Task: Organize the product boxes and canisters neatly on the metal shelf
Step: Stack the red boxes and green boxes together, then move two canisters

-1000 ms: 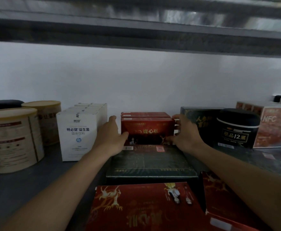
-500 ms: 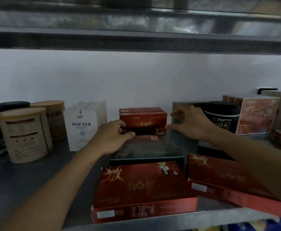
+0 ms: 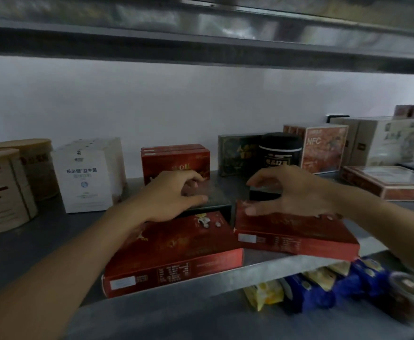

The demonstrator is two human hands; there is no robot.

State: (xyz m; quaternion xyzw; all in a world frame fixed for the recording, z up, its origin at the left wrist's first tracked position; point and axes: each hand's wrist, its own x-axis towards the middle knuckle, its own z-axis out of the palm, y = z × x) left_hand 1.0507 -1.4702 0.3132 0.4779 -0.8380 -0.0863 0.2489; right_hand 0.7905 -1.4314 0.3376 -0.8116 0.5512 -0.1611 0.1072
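Observation:
Both my hands reach onto the metal shelf (image 3: 41, 244). My left hand (image 3: 174, 195) lies on a flat dark green box (image 3: 217, 196), fingers on its top and thumb along its front edge. Behind it stand small red boxes (image 3: 174, 160). My right hand (image 3: 287, 192) hovers with curled, spread fingers over the back corner of a flat red box (image 3: 296, 235), its fingertips near a small dark box (image 3: 265, 195). A second flat red box (image 3: 176, 251) lies at the front under my left wrist. White boxes (image 3: 88, 175) and tan canisters (image 3: 2, 190) stand at the left.
At the back right stand a dark patterned box (image 3: 238, 154), a black canister (image 3: 281, 149), an orange NFC box (image 3: 323, 149) and pale boxes (image 3: 382, 141). A flat box (image 3: 392, 182) lies far right. Snack packets (image 3: 319, 288) sit below the shelf's front lip (image 3: 225, 283). Another shelf hangs overhead.
Both hands drew back from the small red boxes toward the front: the left onto the dark green box, the right over the right red box. The view pulled back and lower.

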